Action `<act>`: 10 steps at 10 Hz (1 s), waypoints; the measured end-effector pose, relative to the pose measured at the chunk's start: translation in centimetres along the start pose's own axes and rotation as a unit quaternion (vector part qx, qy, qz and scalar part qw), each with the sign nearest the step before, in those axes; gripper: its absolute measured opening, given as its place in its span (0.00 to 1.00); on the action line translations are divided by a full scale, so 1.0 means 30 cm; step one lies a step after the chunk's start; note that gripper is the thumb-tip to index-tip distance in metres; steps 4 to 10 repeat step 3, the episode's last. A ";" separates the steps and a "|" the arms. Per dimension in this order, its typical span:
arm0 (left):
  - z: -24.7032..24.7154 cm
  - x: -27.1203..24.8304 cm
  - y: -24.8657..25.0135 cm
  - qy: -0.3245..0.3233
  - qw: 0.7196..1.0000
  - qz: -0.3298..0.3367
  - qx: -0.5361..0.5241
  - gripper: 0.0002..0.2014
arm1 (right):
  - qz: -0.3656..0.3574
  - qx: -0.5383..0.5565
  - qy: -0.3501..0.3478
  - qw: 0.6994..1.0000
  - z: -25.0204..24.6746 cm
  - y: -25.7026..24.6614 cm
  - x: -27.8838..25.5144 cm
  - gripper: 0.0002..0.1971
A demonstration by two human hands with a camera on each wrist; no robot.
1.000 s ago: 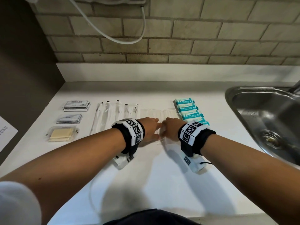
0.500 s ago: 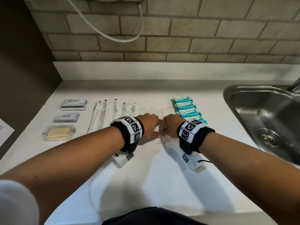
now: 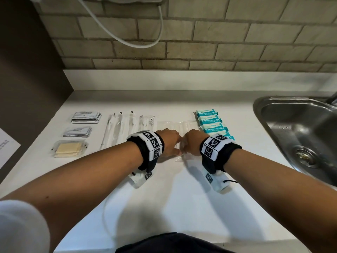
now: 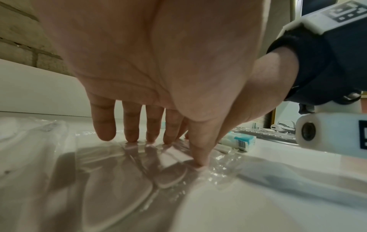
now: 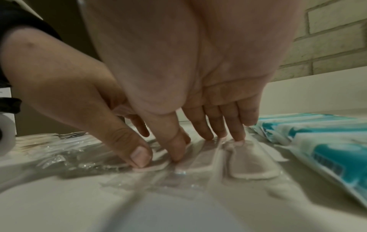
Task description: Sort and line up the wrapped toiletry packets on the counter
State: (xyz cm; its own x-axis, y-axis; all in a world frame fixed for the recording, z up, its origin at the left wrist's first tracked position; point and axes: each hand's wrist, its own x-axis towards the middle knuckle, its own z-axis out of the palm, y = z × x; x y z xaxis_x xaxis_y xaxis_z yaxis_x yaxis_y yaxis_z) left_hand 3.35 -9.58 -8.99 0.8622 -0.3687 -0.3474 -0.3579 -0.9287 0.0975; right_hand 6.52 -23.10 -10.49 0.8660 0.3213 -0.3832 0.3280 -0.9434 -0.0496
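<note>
A person's left hand [image 3: 168, 142] and right hand [image 3: 191, 143] meet side by side over a row of clear-wrapped packets [image 3: 171, 126] in the middle of a white counter [image 3: 182, 198], just left of the stack of teal wipe packs [image 3: 212, 124]. Both hands are spread, fingers nearly straight, tips pressing down flat on the crinkled clear wrappers; neither hand curls round anything. The left wrist view shows the left fingertips [image 4: 199, 161] planted on the film over pale flat pads inside it, and the right wrist view shows the right fingertips [image 5: 238, 138] and thumb doing the same, with the left thumb touching the plastic right beside them. Further left of the wipe packs, beyond the hands, lie long clear-sleeved sticks [image 3: 125, 128] set side by side, then a column of three groups: two stacks of grey sachets [image 3: 85, 116] and, nearest the person, a clear packet of yellowish slabs [image 3: 69, 148]. To the right of the wipe packs, a steel sink [image 3: 300, 136] is sunk into the counter. A brick wall [image 3: 200, 42] with a looping white cable [image 3: 127, 39] stands behind the wipe packs.
</note>
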 end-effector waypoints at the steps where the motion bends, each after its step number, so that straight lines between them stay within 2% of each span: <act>1: -0.005 -0.001 0.002 -0.002 1.000 -0.003 0.003 0.27 | -0.004 0.003 0.002 1.000 -0.002 -0.003 -0.006 0.10; 3: -0.002 0.011 -0.010 0.017 0.999 -0.004 -0.030 0.27 | -0.011 0.036 0.004 0.999 -0.003 0.002 0.000 0.09; 10: -0.002 0.011 -0.010 0.017 0.999 -0.004 -0.030 0.27 | -0.011 0.036 0.004 0.999 -0.003 0.002 0.000 0.09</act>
